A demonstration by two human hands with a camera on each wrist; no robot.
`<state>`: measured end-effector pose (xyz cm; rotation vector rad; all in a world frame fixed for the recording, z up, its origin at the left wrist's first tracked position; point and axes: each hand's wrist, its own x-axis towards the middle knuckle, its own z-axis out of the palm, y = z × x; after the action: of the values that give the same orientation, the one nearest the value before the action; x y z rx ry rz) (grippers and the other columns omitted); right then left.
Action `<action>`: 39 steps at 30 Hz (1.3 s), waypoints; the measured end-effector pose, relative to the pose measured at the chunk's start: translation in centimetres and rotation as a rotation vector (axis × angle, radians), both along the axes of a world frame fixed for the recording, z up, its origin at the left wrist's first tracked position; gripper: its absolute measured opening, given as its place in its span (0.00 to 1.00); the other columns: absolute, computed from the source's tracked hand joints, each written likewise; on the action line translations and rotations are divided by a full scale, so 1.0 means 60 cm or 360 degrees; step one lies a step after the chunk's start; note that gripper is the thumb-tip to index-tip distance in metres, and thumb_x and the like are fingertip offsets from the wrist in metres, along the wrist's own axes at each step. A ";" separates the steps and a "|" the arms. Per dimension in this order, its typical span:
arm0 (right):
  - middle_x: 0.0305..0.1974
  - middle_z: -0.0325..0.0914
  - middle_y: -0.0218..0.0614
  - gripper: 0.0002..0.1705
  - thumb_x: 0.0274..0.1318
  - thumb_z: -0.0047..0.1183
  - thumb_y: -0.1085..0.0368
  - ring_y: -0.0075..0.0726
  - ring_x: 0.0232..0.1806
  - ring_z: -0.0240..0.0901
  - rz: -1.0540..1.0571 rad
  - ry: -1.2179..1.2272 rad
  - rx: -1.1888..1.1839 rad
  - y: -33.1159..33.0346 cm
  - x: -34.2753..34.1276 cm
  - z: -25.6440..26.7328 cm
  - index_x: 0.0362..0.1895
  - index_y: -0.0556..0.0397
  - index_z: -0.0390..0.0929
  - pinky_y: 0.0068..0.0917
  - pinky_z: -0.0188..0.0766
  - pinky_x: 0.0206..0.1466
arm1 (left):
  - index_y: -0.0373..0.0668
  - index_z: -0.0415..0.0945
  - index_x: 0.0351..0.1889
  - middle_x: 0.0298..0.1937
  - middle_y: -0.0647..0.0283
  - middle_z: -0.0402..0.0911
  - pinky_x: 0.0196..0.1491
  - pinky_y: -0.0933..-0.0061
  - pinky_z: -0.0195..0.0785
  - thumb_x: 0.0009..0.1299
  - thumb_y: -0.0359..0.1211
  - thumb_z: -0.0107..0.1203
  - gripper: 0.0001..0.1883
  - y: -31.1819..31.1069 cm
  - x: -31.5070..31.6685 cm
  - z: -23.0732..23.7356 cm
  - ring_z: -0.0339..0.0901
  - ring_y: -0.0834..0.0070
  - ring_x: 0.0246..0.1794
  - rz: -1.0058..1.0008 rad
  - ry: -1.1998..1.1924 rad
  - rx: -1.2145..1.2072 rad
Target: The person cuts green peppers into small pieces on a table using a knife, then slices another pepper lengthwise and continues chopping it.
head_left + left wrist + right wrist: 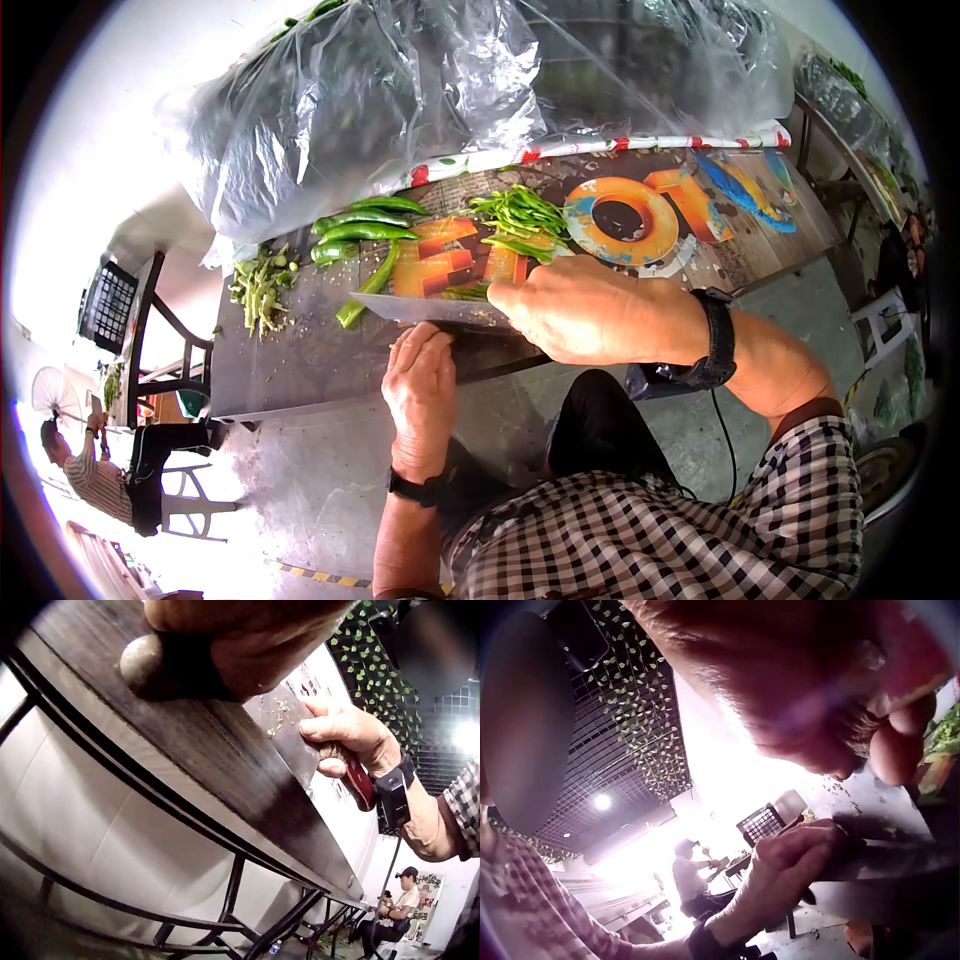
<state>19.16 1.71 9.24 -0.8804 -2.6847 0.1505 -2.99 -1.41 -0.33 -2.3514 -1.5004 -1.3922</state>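
My right hand (595, 310) grips a broad-bladed kitchen knife by its reddish-brown handle (360, 784). The knife's blade (430, 308) reaches left over the near part of the table, with small pale seeds stuck to it. My left hand (420, 385) is at the table's near edge, fingers bent, fingertips close by the blade; I cannot tell if something is under them. Behind the blade lie some cut green strips (466, 292). Left of them is a single green chili pepper piece (370, 285). Several whole green chili peppers (365, 231) lie farther back, beside a heap of sliced pepper (520, 212).
Pale pepper cores and stems (262, 285) are piled at the table's left. Clear plastic sheeting (420, 90) covers a bulky load along the far side. The dark wood-patterned table (290, 370) carries large orange printed letters. Another person (110, 480) sits at the far left.
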 end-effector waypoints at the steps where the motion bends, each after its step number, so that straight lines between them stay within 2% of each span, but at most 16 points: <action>1: 0.20 0.75 0.48 0.04 0.51 0.51 0.71 0.52 0.23 0.77 0.0002 -0.0030 0.0001 -0.001 -0.001 0.003 0.29 0.60 0.71 0.42 0.72 0.27 | 0.35 0.80 0.36 0.41 0.55 0.81 0.50 0.64 0.72 0.59 0.20 0.55 0.08 0.001 -0.001 -0.001 0.79 0.56 0.43 0.0001 0.0002 -0.0002; 3: 0.21 0.76 0.50 0.05 0.51 0.51 0.71 0.52 0.23 0.78 0.0007 -0.0094 0.0000 -0.001 -0.007 0.011 0.30 0.61 0.72 0.41 0.74 0.27 | 0.36 0.80 0.36 0.42 0.55 0.82 0.50 0.63 0.73 0.59 0.20 0.56 0.08 0.002 -0.003 -0.002 0.79 0.56 0.44 -0.0003 0.0008 -0.0012; 6: 0.20 0.74 0.51 0.06 0.56 0.48 0.70 0.59 0.24 0.76 0.0066 -0.0060 -0.0150 0.013 -0.022 0.008 0.33 0.61 0.68 0.47 0.72 0.28 | 0.37 0.80 0.36 0.43 0.55 0.82 0.51 0.61 0.74 0.58 0.21 0.57 0.08 0.003 -0.007 -0.003 0.79 0.55 0.45 -0.0006 0.0014 -0.0034; 9: 0.21 0.74 0.52 0.05 0.55 0.48 0.70 0.56 0.25 0.78 0.0103 -0.0077 -0.0022 0.024 -0.050 0.004 0.32 0.61 0.69 0.46 0.73 0.28 | 0.37 0.80 0.35 0.42 0.54 0.82 0.51 0.61 0.74 0.58 0.21 0.57 0.08 0.004 -0.005 -0.002 0.79 0.55 0.45 0.0003 -0.0001 -0.0038; 10: 0.21 0.75 0.51 0.05 0.54 0.49 0.70 0.55 0.25 0.79 0.0085 -0.0110 -0.0134 0.029 -0.062 0.009 0.31 0.60 0.69 0.45 0.74 0.28 | 0.37 0.80 0.35 0.42 0.54 0.82 0.51 0.61 0.74 0.58 0.21 0.56 0.08 0.004 -0.003 -0.001 0.79 0.55 0.45 -0.0001 -0.0008 -0.0040; 13: 0.21 0.76 0.50 0.05 0.54 0.49 0.70 0.55 0.25 0.79 0.0104 -0.0031 -0.0048 0.045 -0.085 -0.006 0.30 0.60 0.70 0.44 0.74 0.28 | 0.35 0.80 0.34 0.42 0.52 0.83 0.50 0.62 0.73 0.59 0.20 0.55 0.07 0.001 0.001 0.005 0.80 0.55 0.44 -0.0016 -0.0043 -0.0060; 14: 0.21 0.76 0.49 0.05 0.54 0.49 0.70 0.55 0.25 0.79 0.0064 -0.0141 -0.0110 0.045 -0.092 -0.006 0.31 0.60 0.70 0.45 0.74 0.27 | 0.34 0.80 0.34 0.43 0.52 0.83 0.50 0.63 0.73 0.59 0.20 0.54 0.07 0.000 0.002 0.008 0.80 0.55 0.44 -0.0019 -0.0055 -0.0068; 19: 0.22 0.76 0.49 0.05 0.54 0.49 0.70 0.54 0.25 0.78 0.0102 0.0013 -0.0012 0.031 -0.054 -0.008 0.31 0.60 0.69 0.44 0.72 0.27 | 0.33 0.80 0.35 0.42 0.52 0.83 0.51 0.64 0.72 0.59 0.20 0.55 0.07 -0.002 -0.001 0.007 0.80 0.56 0.44 -0.0007 -0.0025 -0.0053; 20: 0.22 0.74 0.50 0.06 0.57 0.48 0.70 0.55 0.25 0.77 0.0100 -0.0069 -0.0033 0.028 -0.035 -0.005 0.32 0.60 0.68 0.46 0.70 0.28 | 0.34 0.80 0.35 0.42 0.52 0.83 0.52 0.64 0.72 0.59 0.20 0.55 0.07 -0.002 0.000 0.006 0.80 0.56 0.44 0.0001 -0.0014 -0.0038; 21: 0.22 0.73 0.51 0.07 0.60 0.47 0.69 0.56 0.26 0.75 0.0091 0.0059 -0.0081 0.024 -0.021 -0.002 0.32 0.60 0.67 0.48 0.68 0.30 | 0.34 0.80 0.35 0.42 0.53 0.83 0.52 0.65 0.72 0.59 0.20 0.55 0.07 -0.002 0.001 0.006 0.80 0.56 0.45 -0.0003 -0.0023 -0.0055; 23: 0.23 0.74 0.52 0.07 0.61 0.47 0.68 0.59 0.26 0.75 -0.0049 -0.0124 -0.0336 0.019 -0.007 0.011 0.33 0.60 0.67 0.49 0.68 0.30 | 0.34 0.80 0.36 0.41 0.54 0.83 0.52 0.65 0.72 0.60 0.19 0.56 0.07 -0.002 -0.001 0.005 0.80 0.57 0.45 -0.0011 -0.0030 -0.0087; 29: 0.23 0.74 0.52 0.08 0.60 0.48 0.67 0.59 0.27 0.76 -0.0053 0.0015 -0.0229 0.008 -0.001 0.004 0.33 0.61 0.68 0.49 0.70 0.31 | 0.35 0.80 0.37 0.41 0.55 0.82 0.51 0.66 0.73 0.60 0.19 0.56 0.08 -0.007 0.001 0.010 0.80 0.58 0.44 -0.0023 -0.0015 -0.0081; 32: 0.22 0.78 0.50 0.05 0.52 0.50 0.70 0.51 0.26 0.80 0.0005 0.0011 -0.0023 0.010 -0.007 -0.004 0.27 0.59 0.75 0.42 0.76 0.30 | 0.35 0.80 0.37 0.41 0.55 0.82 0.51 0.66 0.73 0.61 0.19 0.56 0.08 -0.007 0.001 0.013 0.80 0.58 0.45 -0.0009 0.0022 -0.0095; 35: 0.22 0.74 0.49 0.07 0.56 0.50 0.69 0.56 0.25 0.77 0.0098 0.0034 0.0004 0.004 -0.004 0.000 0.32 0.59 0.69 0.45 0.72 0.28 | 0.36 0.81 0.37 0.42 0.55 0.83 0.50 0.66 0.73 0.61 0.20 0.56 0.08 -0.009 -0.001 0.014 0.81 0.58 0.44 0.0004 0.0047 -0.0104; 39: 0.21 0.74 0.46 0.06 0.55 0.51 0.69 0.51 0.24 0.77 0.0079 -0.0067 0.0066 -0.003 -0.007 0.006 0.34 0.58 0.68 0.42 0.72 0.27 | 0.36 0.81 0.37 0.42 0.55 0.82 0.48 0.64 0.74 0.59 0.20 0.59 0.09 -0.008 -0.017 0.013 0.81 0.57 0.42 -0.0066 -0.0048 -0.0181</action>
<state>18.76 1.56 9.60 -0.8134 -2.7399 0.0876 -4.03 -1.88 0.44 -2.4515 -1.5885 -1.3931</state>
